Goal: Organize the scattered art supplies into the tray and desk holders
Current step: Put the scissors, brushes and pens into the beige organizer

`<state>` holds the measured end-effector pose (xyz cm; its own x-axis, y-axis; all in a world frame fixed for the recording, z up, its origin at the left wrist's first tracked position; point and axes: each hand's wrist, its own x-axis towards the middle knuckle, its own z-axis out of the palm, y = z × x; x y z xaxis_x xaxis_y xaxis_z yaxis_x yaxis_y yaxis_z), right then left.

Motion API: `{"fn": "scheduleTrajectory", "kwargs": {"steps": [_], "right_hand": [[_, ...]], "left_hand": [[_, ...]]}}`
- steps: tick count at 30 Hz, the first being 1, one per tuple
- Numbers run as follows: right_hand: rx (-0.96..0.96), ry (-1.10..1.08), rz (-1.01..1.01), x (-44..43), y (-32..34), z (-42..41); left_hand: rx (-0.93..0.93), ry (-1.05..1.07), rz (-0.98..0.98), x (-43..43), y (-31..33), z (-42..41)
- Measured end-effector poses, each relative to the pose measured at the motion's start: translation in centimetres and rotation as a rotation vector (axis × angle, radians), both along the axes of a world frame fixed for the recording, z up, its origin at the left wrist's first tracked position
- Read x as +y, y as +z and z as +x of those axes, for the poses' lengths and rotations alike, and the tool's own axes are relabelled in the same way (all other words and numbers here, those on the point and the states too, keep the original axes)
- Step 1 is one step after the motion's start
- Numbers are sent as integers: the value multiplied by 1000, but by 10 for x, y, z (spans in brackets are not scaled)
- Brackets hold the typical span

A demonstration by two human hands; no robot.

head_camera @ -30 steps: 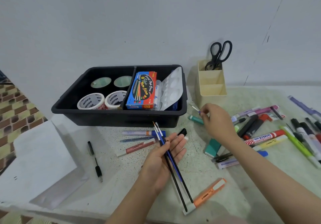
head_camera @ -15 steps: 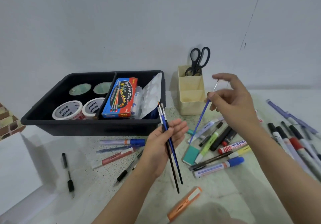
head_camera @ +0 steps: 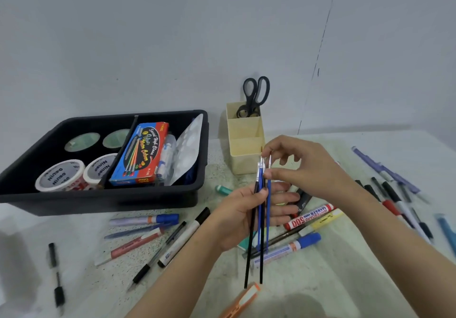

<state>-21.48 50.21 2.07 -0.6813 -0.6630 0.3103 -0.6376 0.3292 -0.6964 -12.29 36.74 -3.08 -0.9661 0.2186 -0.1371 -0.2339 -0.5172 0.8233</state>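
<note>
Head view: the left grip [head_camera: 243,216] was clamped around a bundle of thin paintbrushes [head_camera: 261,266], held nearly upright above the middle of the tabletop [head_camera: 320,280]. The right grip [head_camera: 311,172] pinched the bundle near its bristle ends. The black tray [head_camera: 98,201] sat toward the back left corner. The cream desk holder [head_camera: 243,164], with scissors [head_camera: 256,93] in it, stood at the back edge. Markers [head_camera: 309,217] lay scattered around.
</note>
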Motion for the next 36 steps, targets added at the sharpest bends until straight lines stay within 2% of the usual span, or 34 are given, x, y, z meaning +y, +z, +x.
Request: {"fn": "scheduleTrajectory", "kwargs": {"steps": [5,12,18,21,31,36], "right_hand": [[10,-34,41,8,-2,-11],[-11,-5,54,12,6,-16],[-119,55,66,13,13,-20],[-258,97,82,13,18,-24],[-451,175,103,0,28,-37],[-421,135,128,-10,35,-45]], "left_hand": [[43,8,-86,2,-1,-9],[63,-50,-80,4,-2,-14],[64,-72,-67,5,-5,-16],[81,-92,-67,5,-5,-17],[89,-91,-166,-2,-3,-23],[106,5,-273,-11,-3,-30]]}}
